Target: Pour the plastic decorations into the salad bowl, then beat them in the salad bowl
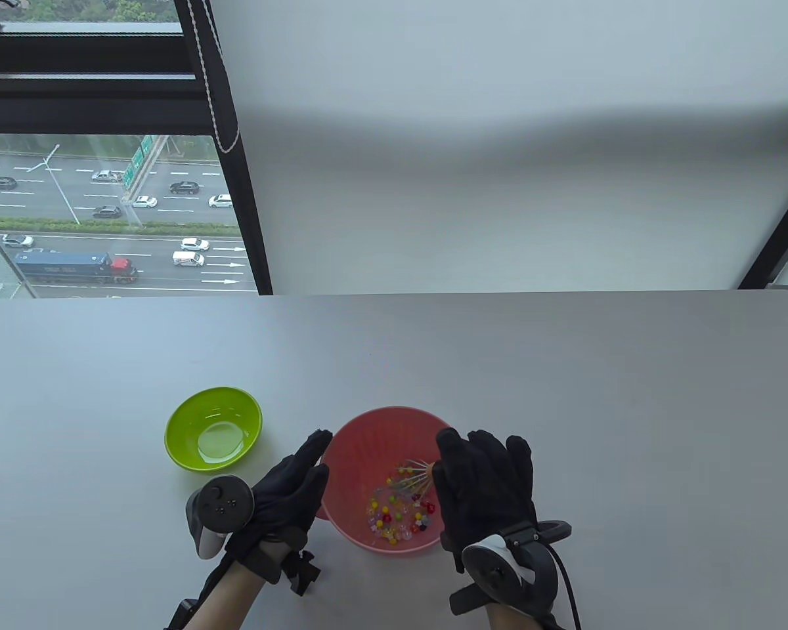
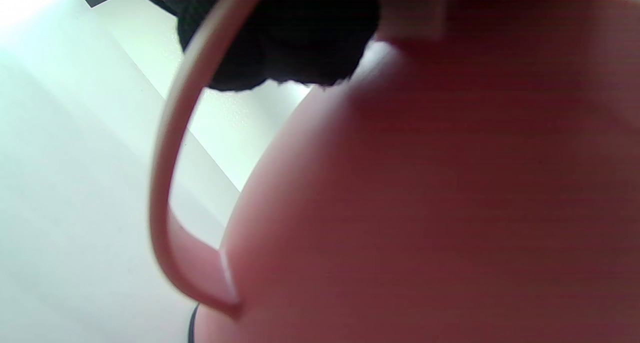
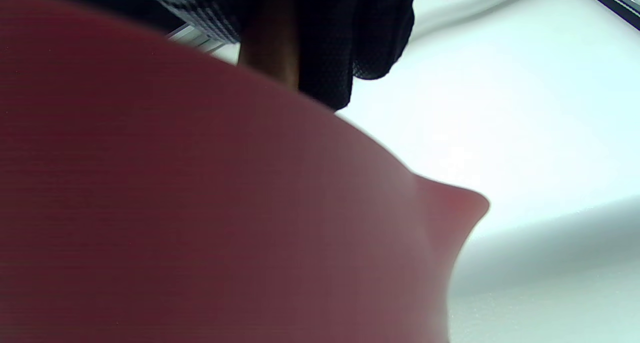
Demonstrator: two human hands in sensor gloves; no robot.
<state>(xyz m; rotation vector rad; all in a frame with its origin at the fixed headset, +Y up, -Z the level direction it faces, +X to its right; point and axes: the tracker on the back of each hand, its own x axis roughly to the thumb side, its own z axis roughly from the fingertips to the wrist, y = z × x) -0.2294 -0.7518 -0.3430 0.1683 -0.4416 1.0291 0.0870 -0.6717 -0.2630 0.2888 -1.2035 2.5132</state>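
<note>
Our left hand (image 1: 289, 485), fingers straight, braces the round pink plastic salad bowl (image 1: 368, 433); our right hand (image 1: 482, 489) grips the wire whisk (image 1: 415, 478) among small colourful plastic decorations (image 1: 397, 515).

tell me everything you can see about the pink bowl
The round pink plastic salad bowl sits upright on the grey table, near its front edge. Small multicoloured plastic decorations lie in its bottom, with a whisk's wires among them. The left hand rests straight-fingered against its left wall; the right hand covers its right rim.
</note>
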